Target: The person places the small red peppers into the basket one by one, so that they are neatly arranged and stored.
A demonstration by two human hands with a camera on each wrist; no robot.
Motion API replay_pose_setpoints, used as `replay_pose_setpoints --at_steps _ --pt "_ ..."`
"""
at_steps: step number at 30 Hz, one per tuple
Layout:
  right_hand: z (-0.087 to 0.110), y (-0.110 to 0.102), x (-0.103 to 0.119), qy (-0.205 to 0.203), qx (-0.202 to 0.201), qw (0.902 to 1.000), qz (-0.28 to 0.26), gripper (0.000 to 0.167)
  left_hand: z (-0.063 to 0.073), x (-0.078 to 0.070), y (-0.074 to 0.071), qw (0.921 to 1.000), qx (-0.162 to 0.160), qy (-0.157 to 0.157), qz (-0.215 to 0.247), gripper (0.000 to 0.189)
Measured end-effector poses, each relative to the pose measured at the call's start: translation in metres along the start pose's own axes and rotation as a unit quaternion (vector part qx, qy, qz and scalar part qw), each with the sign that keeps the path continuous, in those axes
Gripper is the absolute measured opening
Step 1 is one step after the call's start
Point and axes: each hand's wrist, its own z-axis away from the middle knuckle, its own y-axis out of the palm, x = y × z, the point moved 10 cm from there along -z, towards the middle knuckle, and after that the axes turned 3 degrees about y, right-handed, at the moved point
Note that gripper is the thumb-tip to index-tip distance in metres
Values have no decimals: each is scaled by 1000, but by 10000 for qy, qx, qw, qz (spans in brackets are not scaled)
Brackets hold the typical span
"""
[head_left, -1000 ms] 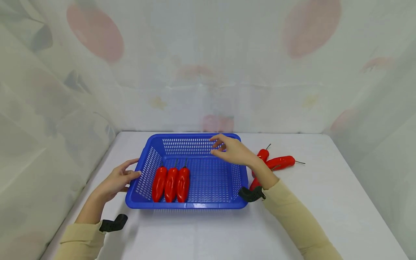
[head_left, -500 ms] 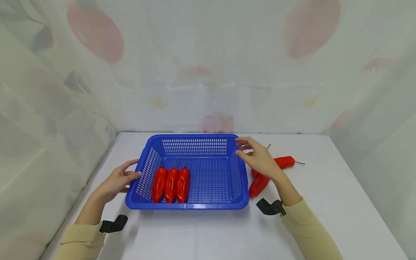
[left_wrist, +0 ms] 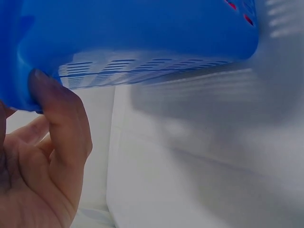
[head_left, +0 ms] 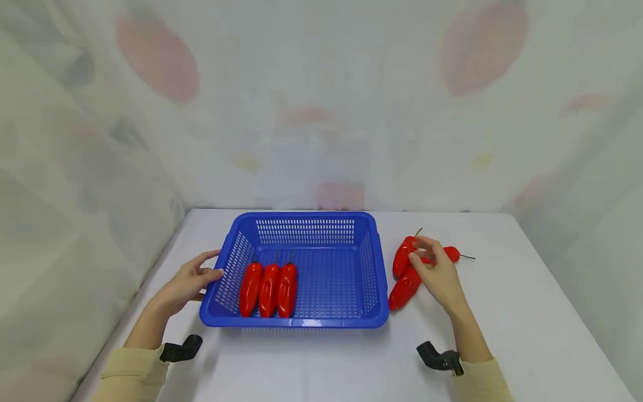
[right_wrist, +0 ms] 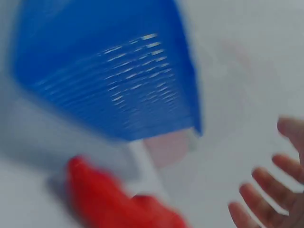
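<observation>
A blue plastic basket [head_left: 326, 322] stands in the middle of the table in the head view. Inside it, three red chili peppers [head_left: 268, 290] lie side by side toward the left wall, stems pointing away. My left hand [head_left: 183, 283] pinches the basket's left rim, thumb on the outside in the left wrist view [left_wrist: 61, 128]. To the right of the basket, more red chili peppers [head_left: 404, 289] lie in a loose group. Above them hovers my right hand [head_left: 441, 276], fingers spread and loosely bent, holding nothing; it partly covers the pepper at the right [head_left: 452, 254].
The white table [head_left: 512, 312] runs back to a pale fabric curtain [head_left: 402, 139] with faded fruit prints. Similar fabric hangs along the left and right sides. A black camera mount [head_left: 439, 357] sits on each wrist.
My right hand has moved from over the basket's inside, across its right rim, to above the loose peppers. The left hand keeps its hold on the rim. The head view has shifted slightly.
</observation>
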Motion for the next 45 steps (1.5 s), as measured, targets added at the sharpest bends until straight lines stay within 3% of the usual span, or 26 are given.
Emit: replay_pose_setpoints --at_steps 4,8,14,19,28,39,45 --pt "21 -12 -37 640 -642 9953 327 51 0 4 7 9999 84 -33 115 70" --pt "33 -18 -52 1089 -1032 9886 154 50 1 6 3 10000 -17 -34 51 71" --pt "34 2 -66 1764 -477 9819 500 60 1 4 -1 10000 -33 -8 -52 72" --pt "33 26 -70 1845 -64 9796 795 68 1 6 -2 9999 -74 -64 -80 71" --pt "28 35 -79 1979 -219 9715 1290 66 -1 8 0 9999 -77 -34 -82 72" --pt "25 30 -79 2049 -194 9750 837 61 -1 2 0 9999 -22 21 -136 72" --pt "26 31 -82 2177 10 9738 662 63 -1 2 0 9999 11 -1 -131 73"
